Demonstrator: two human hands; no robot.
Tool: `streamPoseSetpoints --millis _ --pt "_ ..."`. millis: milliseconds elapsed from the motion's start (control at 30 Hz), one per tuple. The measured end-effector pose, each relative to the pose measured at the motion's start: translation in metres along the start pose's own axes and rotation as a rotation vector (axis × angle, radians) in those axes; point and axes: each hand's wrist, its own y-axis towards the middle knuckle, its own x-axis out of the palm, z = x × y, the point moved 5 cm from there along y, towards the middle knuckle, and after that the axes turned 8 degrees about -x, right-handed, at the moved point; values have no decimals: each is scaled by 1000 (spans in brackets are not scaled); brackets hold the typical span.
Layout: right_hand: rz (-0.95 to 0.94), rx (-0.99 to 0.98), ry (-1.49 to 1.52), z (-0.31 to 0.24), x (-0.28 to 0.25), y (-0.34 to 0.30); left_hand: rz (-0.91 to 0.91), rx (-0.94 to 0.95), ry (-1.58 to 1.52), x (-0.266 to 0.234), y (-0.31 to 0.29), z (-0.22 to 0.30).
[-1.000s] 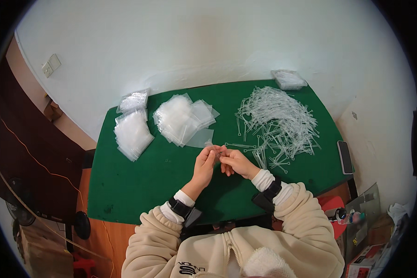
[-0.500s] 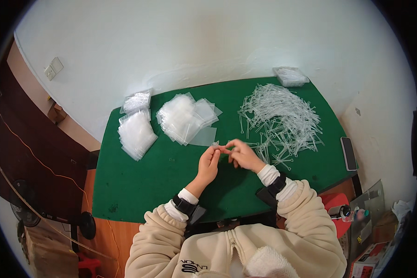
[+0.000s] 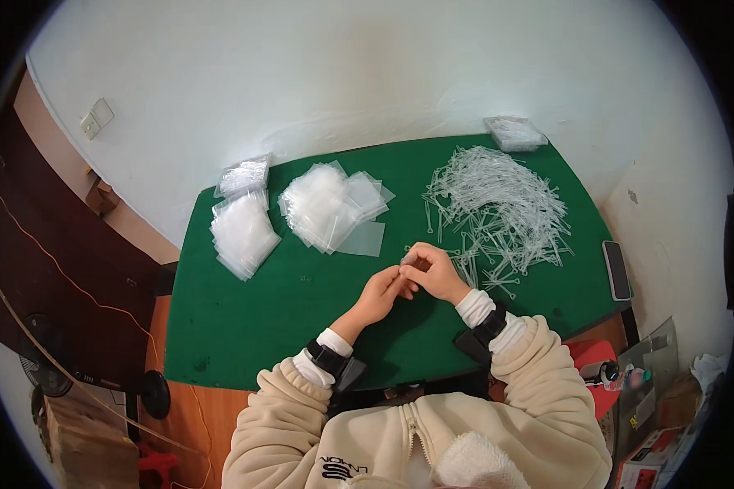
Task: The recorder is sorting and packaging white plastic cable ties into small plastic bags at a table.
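Head view: a green-covered table (image 3: 261, 334) with a curved front edge stands against a pale, bare wall (image 3: 342, 73). A switch plate (image 3: 97, 118) sits on the wall at upper left; below it are a dark brown panel (image 3: 65, 236), an orange cord (image 3: 81, 299) and wood-toned floor (image 3: 178, 399).

Near the table's middle, the left hand (image 3: 378, 298) and right hand (image 3: 436, 270) meet at the fingertips. A small clear piece (image 3: 408, 259) shows there; I cannot tell which hand grips it.

Beside the right hand spreads a heap of clear looped plastic sticks (image 3: 501, 208), with a filled packet (image 3: 515, 134) behind it and a phone (image 3: 616, 270) at the table's right edge. To the left lie a fanned pile of clear bags (image 3: 322, 208), a second bag stack (image 3: 245, 238) and another packet (image 3: 245, 175).

Dark lettering and an emblem mark the cream jacket (image 3: 281, 416). Print on a red-and-white carton (image 3: 652, 456) at lower right is too small to read.
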Motion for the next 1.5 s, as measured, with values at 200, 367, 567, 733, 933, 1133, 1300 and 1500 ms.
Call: streamPoseSetpoints --millis 200,367,567,733,933,1133,1300,1500 --pt "16 72 123 -5 -1 0 -91 -72 -173 3 0 -2" --pt "78 99 92 -1 -5 0 -73 -121 -274 2 -1 -2" --pt "113 83 49 3 -8 0 -58 -167 -338 1 0 -4" --pt "110 101 69 6 -8 0 -55 -164 -358 0 -1 -3" --pt "79 126 128 2 -6 1 -51 -151 -398 -1 -1 -2" --pt "78 127 142 4 -6 1 -56 -163 -436 -1 -2 0" --pt "79 133 149 1 -5 2 -56 -166 -465 0 -3 2" --pt "87 180 180 2 -3 1 -16 -176 -415 0 -4 4"
